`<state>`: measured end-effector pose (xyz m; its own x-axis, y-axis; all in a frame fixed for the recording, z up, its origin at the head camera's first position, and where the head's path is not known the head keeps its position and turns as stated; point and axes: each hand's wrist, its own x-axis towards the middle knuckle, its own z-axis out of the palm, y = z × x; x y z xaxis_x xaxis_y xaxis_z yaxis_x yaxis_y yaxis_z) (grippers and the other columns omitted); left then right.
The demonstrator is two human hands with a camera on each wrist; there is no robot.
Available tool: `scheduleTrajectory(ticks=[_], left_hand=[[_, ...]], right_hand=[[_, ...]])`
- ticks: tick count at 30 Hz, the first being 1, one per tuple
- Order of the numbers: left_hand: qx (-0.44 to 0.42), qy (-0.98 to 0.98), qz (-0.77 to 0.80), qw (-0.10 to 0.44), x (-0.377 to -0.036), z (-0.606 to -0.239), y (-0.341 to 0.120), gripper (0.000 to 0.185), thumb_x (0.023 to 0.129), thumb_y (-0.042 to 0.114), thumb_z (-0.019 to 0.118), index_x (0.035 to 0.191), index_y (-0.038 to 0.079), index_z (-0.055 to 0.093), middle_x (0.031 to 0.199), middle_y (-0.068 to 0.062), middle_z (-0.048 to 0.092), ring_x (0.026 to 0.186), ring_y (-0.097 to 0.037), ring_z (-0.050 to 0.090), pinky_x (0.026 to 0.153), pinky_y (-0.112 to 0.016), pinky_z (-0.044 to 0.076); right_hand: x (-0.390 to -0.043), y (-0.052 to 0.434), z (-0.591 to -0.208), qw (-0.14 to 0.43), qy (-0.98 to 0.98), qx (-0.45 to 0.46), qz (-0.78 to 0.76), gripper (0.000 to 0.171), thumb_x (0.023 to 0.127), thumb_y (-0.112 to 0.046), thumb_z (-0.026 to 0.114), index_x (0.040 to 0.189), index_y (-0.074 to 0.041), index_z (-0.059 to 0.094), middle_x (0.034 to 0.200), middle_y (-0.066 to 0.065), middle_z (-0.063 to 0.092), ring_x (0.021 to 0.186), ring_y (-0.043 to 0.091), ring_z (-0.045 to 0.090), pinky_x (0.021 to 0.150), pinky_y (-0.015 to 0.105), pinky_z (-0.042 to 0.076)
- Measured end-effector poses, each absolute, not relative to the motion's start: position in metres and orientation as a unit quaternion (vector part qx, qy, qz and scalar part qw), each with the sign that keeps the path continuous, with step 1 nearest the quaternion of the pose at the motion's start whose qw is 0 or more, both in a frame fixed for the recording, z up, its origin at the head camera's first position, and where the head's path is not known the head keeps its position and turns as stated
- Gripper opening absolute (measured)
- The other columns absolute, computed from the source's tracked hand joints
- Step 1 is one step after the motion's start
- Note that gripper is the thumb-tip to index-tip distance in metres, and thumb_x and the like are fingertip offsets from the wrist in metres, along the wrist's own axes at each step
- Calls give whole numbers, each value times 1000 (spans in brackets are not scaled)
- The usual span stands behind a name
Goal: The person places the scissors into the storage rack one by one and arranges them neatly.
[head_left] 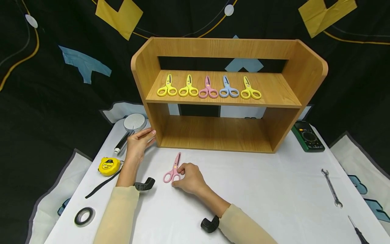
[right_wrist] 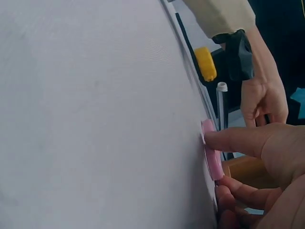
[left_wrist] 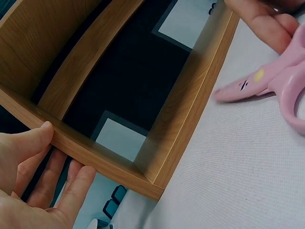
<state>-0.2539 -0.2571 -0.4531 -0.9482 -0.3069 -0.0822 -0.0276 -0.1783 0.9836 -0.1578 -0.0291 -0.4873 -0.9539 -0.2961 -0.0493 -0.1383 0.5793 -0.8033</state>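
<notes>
A pair of pink scissors (head_left: 172, 169) lies flat on the white bench (head_left: 259, 189), just in front of the wooden shelf unit (head_left: 228, 95), with its blades pointing toward the shelf. The right hand (head_left: 189, 178) rests beside the handles, its thumb and fingers curled around the handle loops and pinching them against the cloth; the right wrist view shows the fingertips (right_wrist: 212, 138) pressed onto the pink plastic. The left hand (head_left: 138, 142) lies with straight, relaxed fingers against the lower left corner of the shelf unit, touching its wooden edge without gripping it. On the upper shelf lie five more scissors (head_left: 208, 88) in a row: two yellow, one pink, one blue, one yellow. A yellow tape measure (head_left: 108, 166) sits near the left forearm.
</notes>
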Motion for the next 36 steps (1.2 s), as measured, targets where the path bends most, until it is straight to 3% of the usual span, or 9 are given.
scheduleTrajectory(ticks=[7,13,16,21,29,36], left_hand=[[131,-636,-755,90,-252,-453,-257,47,89,10,82,131,-4,67,100,4,74,94,-8,73,104,-44,58],[141,-636,-754,85,-250,-456,-257,47,88,10,82,131,-3,67,101,5,73,95,-7,72,99,-38,60],[137,-635,-756,78,-250,-457,-257,48,88,11,83,131,-4,67,101,5,73,95,-7,72,97,-36,61],[130,-623,-767,88,-251,-452,-257,45,86,10,84,127,-2,70,101,4,74,94,-8,73,95,-34,62],[125,-619,-769,98,-252,-449,-257,35,88,7,82,121,1,73,98,4,74,92,-7,73,96,-36,63],[132,-622,-766,94,-251,-450,-256,36,88,8,82,122,0,73,99,4,74,93,-8,73,95,-35,63]], right_hand=[[-161,-21,-483,82,869,-125,-471,28,73,-12,87,94,-4,70,80,2,67,70,9,54,58,20,47],[-165,-5,-480,137,826,-114,-535,30,80,-5,80,106,0,69,73,4,73,58,11,64,46,19,52],[-162,11,-471,153,814,-106,-550,32,81,-5,75,113,-1,70,74,2,74,59,15,67,46,20,53],[-152,47,-429,153,793,-115,-578,37,83,-3,74,120,-3,71,81,5,74,68,16,68,58,23,55],[-139,127,-336,80,786,-155,-594,39,91,0,73,129,-3,66,98,15,74,83,21,72,75,29,66],[-157,195,-264,-35,845,-120,-519,42,100,-17,71,140,-9,60,108,4,70,88,18,69,79,19,64]])
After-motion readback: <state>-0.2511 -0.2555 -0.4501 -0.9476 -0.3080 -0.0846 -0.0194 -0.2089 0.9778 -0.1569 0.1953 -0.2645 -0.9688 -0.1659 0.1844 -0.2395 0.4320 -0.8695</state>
